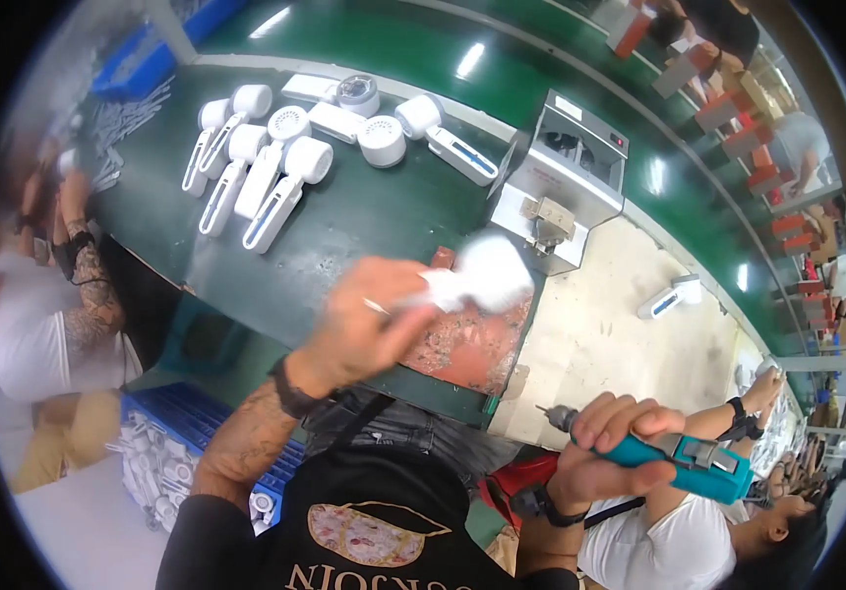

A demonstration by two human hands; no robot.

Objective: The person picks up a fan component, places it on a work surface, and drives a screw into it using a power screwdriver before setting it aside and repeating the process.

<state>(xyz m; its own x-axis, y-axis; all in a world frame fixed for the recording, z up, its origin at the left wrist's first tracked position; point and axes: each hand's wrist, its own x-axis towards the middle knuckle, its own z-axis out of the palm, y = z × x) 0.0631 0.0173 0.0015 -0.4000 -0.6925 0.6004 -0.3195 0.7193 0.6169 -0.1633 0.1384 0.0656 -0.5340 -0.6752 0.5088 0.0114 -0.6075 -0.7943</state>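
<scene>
We had the white handheld device (497,273) clamped in our left hand (366,307), its blurred round head jutting rightward; it seemed light, stiff and slick (probably fragile at the head), best held by the handle. Well apart, our right hand (622,438) clasped a teal power screwdriver (723,474).

Opens onto a glossy green floor (423,39)
Gleams with light reflections (470,60); shows a dark green tabletop (374,211), pale tabletop (600,344) beside it, white post (171,29).
</scene>
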